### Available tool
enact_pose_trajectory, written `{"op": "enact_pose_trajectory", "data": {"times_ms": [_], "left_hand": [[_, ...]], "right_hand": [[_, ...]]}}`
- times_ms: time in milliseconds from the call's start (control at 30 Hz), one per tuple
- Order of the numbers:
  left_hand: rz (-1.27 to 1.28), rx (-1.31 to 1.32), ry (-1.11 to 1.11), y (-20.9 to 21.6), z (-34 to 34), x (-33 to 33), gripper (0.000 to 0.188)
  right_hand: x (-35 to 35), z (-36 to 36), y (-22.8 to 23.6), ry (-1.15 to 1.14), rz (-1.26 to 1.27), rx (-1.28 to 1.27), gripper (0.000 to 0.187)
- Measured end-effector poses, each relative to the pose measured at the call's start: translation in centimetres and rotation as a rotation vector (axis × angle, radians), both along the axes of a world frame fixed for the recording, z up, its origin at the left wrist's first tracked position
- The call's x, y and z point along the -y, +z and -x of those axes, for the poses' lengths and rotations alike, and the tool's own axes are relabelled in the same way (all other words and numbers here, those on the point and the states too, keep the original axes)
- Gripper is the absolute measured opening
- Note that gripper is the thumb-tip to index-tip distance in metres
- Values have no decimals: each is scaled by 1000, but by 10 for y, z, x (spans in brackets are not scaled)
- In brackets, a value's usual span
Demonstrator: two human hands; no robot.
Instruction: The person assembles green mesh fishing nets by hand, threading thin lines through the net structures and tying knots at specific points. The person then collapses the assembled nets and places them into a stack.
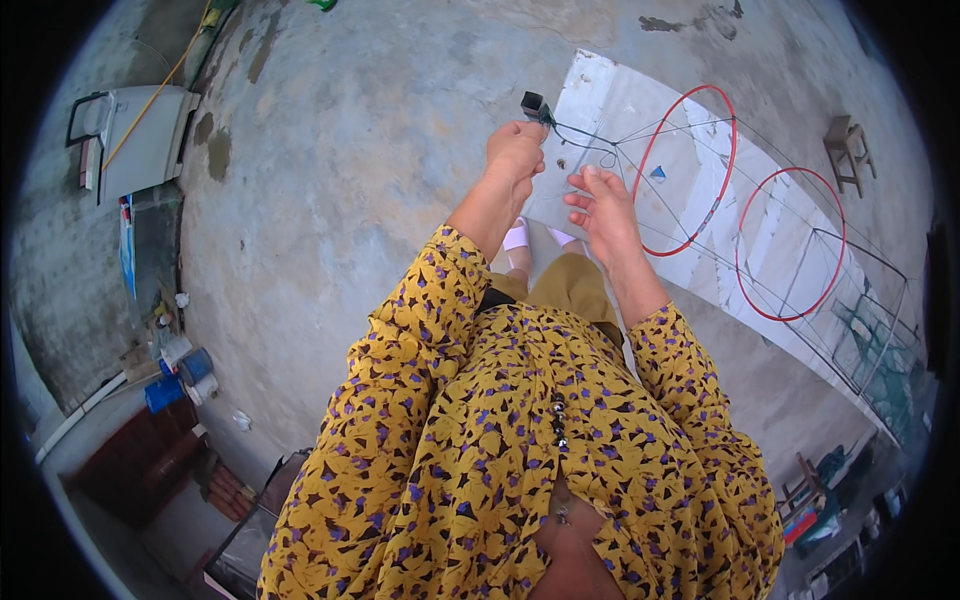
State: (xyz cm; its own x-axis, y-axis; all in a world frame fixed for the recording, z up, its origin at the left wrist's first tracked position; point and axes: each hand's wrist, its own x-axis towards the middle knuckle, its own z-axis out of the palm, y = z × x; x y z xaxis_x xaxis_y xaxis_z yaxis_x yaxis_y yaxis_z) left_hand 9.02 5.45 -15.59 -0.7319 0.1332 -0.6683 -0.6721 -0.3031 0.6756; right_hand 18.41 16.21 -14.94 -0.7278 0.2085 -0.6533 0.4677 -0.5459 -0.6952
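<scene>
My left hand [514, 150] is closed, fingertips pinching a dark green cord [575, 131] near the end of a white board. Just beyond those fingers is a small black box-shaped piece [535, 104]; whether the hand touches it I cannot tell. My right hand [604, 206] hovers over the board, palm up with fingers apart and slightly curled, below a loop of the cord. From there, thin dark lines run right to a frame with a red ring [734, 160], a second red ring [843, 225] and a dark wire end frame [883, 262].
The long white board [585, 85] slants away to the right, with green netting [880, 345] at its far end. A wooden stool [848, 152] stands beyond it. To the left, a vehicle door [145, 135] leans by the wall, and blue containers [163, 392] sit lower down.
</scene>
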Motion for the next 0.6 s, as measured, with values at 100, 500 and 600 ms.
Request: {"op": "enact_pose_trajectory", "data": {"times_ms": [100,500,600], "left_hand": [[346,-181,-91,-1,-1,2,8],[76,86,-146,7,0,7,5],[18,-97,-91,15,-8,14,5]], "right_hand": [[-1,1,2,19,-41,-43,27],[16,42,11,6,-256,-372,25],[17,42,14,-3,-284,-310,22]]}}
